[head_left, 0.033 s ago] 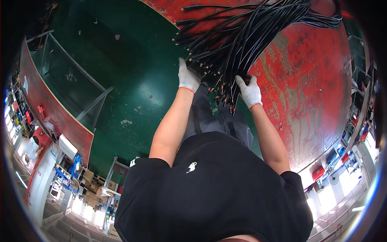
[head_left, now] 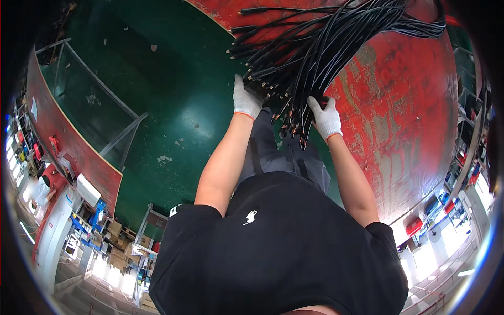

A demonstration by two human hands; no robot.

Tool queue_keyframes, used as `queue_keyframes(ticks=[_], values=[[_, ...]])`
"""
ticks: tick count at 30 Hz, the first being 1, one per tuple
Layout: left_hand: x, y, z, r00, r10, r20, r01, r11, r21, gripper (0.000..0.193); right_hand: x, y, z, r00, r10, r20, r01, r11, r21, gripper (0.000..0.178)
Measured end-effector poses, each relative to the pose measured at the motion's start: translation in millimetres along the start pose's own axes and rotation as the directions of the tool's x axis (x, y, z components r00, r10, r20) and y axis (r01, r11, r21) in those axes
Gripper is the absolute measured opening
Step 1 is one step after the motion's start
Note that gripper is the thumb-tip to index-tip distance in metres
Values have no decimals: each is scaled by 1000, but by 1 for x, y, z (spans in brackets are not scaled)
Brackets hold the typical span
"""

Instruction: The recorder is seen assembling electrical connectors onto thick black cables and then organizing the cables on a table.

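Observation:
A thick bundle of black cables (head_left: 336, 44) lies across the red worktop, its many plug ends fanned toward me and hanging past the worktop's edge. Small metal tips show at those ends. My left hand (head_left: 247, 100), in a white knit glove, is at the left side of the hanging ends. Its thumb points up and its fingers go in under the cables, mostly hidden. My right hand (head_left: 326, 118), gloved the same way, closes on the bundle's right side, thumb toward the cables and fingers bent. What lies under the bundle cannot be seen.
The scratched red worktop (head_left: 388, 126) spreads to the right and far side. Green floor (head_left: 178, 100) lies to the left, with a metal-framed stand (head_left: 100, 84) and another red-topped table (head_left: 73, 139) beyond it. Cardboard boxes (head_left: 119, 249) and a person (head_left: 39, 191) appear at the far left.

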State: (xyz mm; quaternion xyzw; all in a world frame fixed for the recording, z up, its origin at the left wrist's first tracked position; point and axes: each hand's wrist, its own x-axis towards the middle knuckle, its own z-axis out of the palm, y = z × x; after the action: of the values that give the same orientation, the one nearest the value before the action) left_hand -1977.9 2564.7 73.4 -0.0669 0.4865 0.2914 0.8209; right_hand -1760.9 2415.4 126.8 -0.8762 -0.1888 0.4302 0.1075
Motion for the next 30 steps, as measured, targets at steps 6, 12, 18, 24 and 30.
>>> queue_keyframes(ticks=[6, 12, 18, 24, 30], values=[[40, -1, 3, 963, 162, 214, -118, 972, -205, 54, 6, -62, -15, 997, -83, -2, 82, 986, 145, 131], [72, -14, 23, 960, 163, -229, -192, 975, -111, 50, 42, -100, 5, 999, -45, 11, 45, 998, -53, 139], [119, 47, 29, 959, 142, -246, -134, 990, 51, 48, 72, -179, 6, 999, -39, 2, 39, 996, -80, 138], [90, 138, 21, 987, -158, -34, 157, 884, 440, 35, 93, -205, 19, 995, 42, -90, -47, 997, -54, 129], [62, 255, 9, 952, -301, 46, 191, 709, 679, 29, 81, -235, 7, 994, 110, -27, -111, 993, -36, 127]])
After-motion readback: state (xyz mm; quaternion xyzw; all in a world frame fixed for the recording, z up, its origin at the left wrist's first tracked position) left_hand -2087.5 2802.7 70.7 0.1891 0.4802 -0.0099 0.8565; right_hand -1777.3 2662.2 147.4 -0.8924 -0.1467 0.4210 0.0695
